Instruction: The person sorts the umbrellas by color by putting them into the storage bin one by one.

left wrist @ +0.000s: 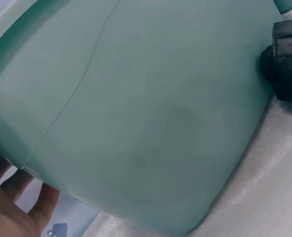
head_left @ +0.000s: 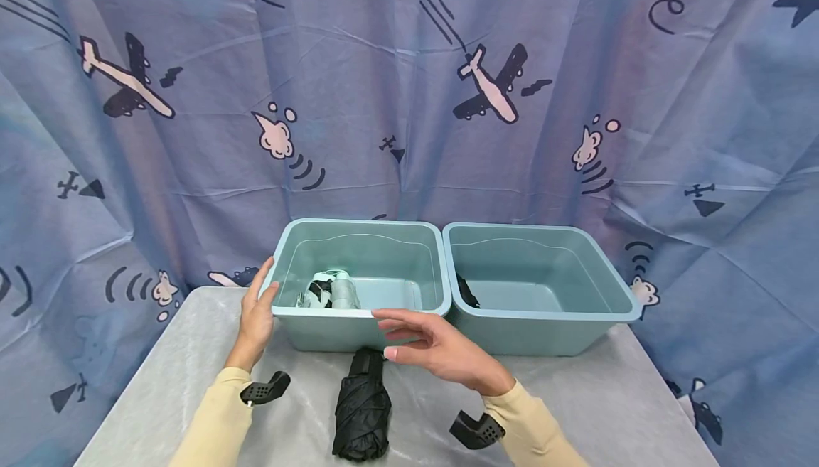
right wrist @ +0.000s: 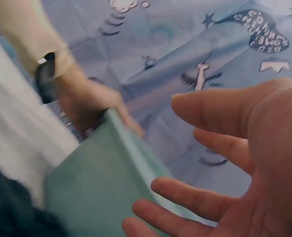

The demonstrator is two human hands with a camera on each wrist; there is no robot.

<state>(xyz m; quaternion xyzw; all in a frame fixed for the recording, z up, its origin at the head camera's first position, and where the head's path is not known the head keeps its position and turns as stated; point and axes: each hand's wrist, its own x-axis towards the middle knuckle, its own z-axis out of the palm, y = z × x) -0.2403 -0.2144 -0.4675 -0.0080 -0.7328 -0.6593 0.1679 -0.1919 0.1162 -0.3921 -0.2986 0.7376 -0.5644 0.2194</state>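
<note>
My left hand [head_left: 254,325] rests against the left end of a teal plastic bin [head_left: 333,332], its fingers extended along the outside and the thumb near the rim. In the left wrist view, the fingers [left wrist: 44,205] show at the edge of the bin's wall. My right hand [head_left: 441,353] hovers by the front right part of the same bin, fingers spread and loosely bent, holding nothing. On the table in front of that bin lies a folded black umbrella [head_left: 362,410], between my two forearms. Inside the bin sit a pale grey cylinder [head_left: 344,292] and a white-and-black item [head_left: 318,291].
A second teal bin [head_left: 537,335] stands directly right of the first, with a black item [head_left: 467,291] at its left end. Both stand toward the back of a table with a whitish cover [head_left: 614,410]. Behind hangs a blue curtain [head_left: 397,133] printed with airplanes.
</note>
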